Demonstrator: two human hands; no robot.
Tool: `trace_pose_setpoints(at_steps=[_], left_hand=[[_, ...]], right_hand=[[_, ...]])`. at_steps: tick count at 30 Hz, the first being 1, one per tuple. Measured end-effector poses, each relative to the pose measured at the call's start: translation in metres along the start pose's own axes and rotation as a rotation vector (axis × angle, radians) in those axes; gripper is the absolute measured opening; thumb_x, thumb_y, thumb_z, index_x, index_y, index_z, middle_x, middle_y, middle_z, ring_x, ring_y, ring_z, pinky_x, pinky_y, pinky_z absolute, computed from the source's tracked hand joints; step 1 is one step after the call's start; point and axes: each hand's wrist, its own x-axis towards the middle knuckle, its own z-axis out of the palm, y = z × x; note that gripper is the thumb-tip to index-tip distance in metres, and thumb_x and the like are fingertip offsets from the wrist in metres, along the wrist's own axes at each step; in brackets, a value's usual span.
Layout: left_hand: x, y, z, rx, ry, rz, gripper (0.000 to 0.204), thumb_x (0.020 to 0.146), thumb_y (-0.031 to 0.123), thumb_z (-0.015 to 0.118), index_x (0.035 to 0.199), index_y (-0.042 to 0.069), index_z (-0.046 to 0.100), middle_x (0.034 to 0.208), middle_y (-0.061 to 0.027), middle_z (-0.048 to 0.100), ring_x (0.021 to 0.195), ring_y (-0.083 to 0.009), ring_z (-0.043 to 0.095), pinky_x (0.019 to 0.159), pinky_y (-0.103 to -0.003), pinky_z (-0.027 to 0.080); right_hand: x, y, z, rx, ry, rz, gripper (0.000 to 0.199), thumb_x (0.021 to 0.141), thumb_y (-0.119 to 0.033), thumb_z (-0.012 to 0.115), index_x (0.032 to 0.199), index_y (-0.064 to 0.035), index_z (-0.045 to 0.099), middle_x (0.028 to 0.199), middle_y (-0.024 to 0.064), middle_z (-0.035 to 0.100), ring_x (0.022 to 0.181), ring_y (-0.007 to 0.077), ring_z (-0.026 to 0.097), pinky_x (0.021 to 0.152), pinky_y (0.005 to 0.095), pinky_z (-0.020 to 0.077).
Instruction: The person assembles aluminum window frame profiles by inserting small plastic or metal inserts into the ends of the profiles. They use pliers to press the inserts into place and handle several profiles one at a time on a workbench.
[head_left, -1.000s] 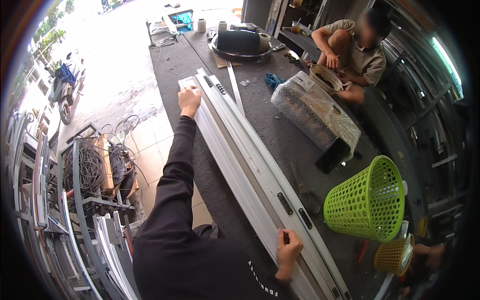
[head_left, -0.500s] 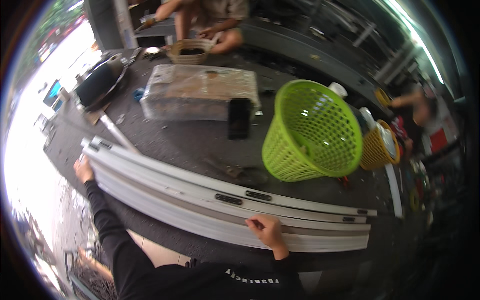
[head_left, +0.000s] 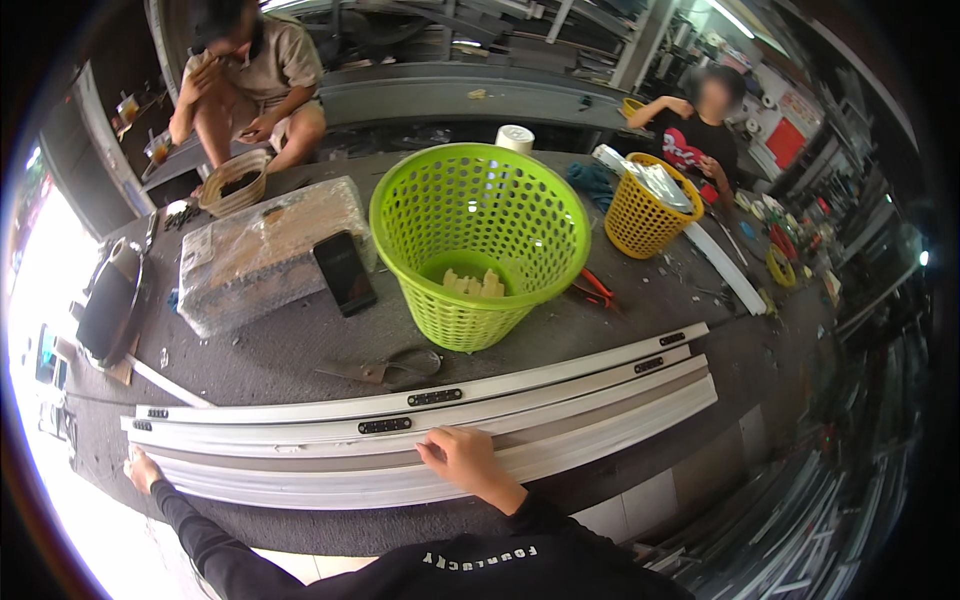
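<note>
Several long white metal profiles [head_left: 560,428] lie side by side across the dark work surface in front of me. Black slotted plastic inserts [head_left: 384,426] sit on the two farther profiles. My left hand [head_left: 143,468] is closed around the left end of the nearer profiles; its fingertips are partly hidden. Over the middle of the profiles is my right hand [head_left: 462,460], thumb and fingers pinched together. Whatever that pinch holds, if anything, is too small to make out. Just beyond stands a green perforated basket [head_left: 480,320] with pale yellow pieces [head_left: 474,284] at its bottom.
Dark scissors [head_left: 410,370] lie before the basket, and red-handled pliers [head_left: 597,288] to its right. A black phone [head_left: 344,272] leans on a plastic-wrapped box [head_left: 265,255]. Farther right is a yellow basket [head_left: 640,225]. Two people sit beyond the surface, at far left and far right.
The view has swung to the right, so the basket and profiles appear farther left and a second person shows clearly. Both hands keep about the same places along the profiles.
</note>
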Motion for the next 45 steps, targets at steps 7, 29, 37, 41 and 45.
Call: trace_pose_setpoints(at_steps=[7,29,37,41,45], left_hand=[[-0.006,0.009,-0.005,0.032,0.003,-0.128,0.076,0.093,0.064,0.041,0.138,0.003,0.056,0.142,-0.0140,0.054,0.127,-0.0378,0.056,0.106,-0.052,0.042],[-0.012,0.015,-0.023,0.072,-0.087,-0.160,0.074,0.093,0.064,0.044,0.139,0.008,0.055,0.144,-0.0117,0.053,0.130,-0.0360,0.054,0.110,-0.052,0.037],[-0.004,0.010,-0.013,0.084,-0.082,-0.142,0.079,0.091,0.070,0.044,0.137,0.008,0.058,0.142,-0.0117,0.054,0.129,-0.0354,0.055,0.108,-0.052,0.038],[0.003,0.006,-0.007,0.040,-0.064,-0.141,0.082,0.091,0.071,0.045,0.137,0.005,0.057,0.142,-0.0126,0.054,0.128,-0.0358,0.055,0.108,-0.051,0.039],[0.006,0.005,0.000,-0.091,-0.098,-0.146,0.077,0.092,0.065,0.050,0.136,0.002,0.056,0.138,-0.0194,0.055,0.127,-0.0366,0.055,0.106,-0.046,0.042]], right_hand=[[-0.003,0.005,0.003,0.100,0.078,0.007,0.022,0.088,-0.021,0.074,0.074,-0.0093,0.061,0.062,0.0026,0.061,0.052,0.0208,0.060,0.049,0.0342,0.0441],[-0.002,0.005,0.003,0.108,0.099,0.002,0.023,0.088,-0.021,0.074,0.072,-0.0106,0.060,0.059,0.0011,0.059,0.049,0.0190,0.058,0.047,0.0333,0.0422],[-0.001,0.002,-0.005,0.167,0.092,0.027,0.019,0.089,-0.020,0.074,0.077,-0.0097,0.064,0.059,0.0015,0.059,0.048,0.0176,0.058,0.048,0.0316,0.0435],[-0.021,0.033,-0.036,0.291,0.135,0.116,0.014,0.091,-0.018,0.072,0.084,-0.0063,0.067,0.071,0.0064,0.065,0.059,0.0199,0.063,0.056,0.0320,0.0487],[-0.060,0.129,-0.151,-0.278,0.580,0.267,0.010,0.090,-0.014,0.070,0.086,-0.0054,0.067,0.078,0.0088,0.066,0.070,0.0269,0.065,0.066,0.0384,0.0518]])
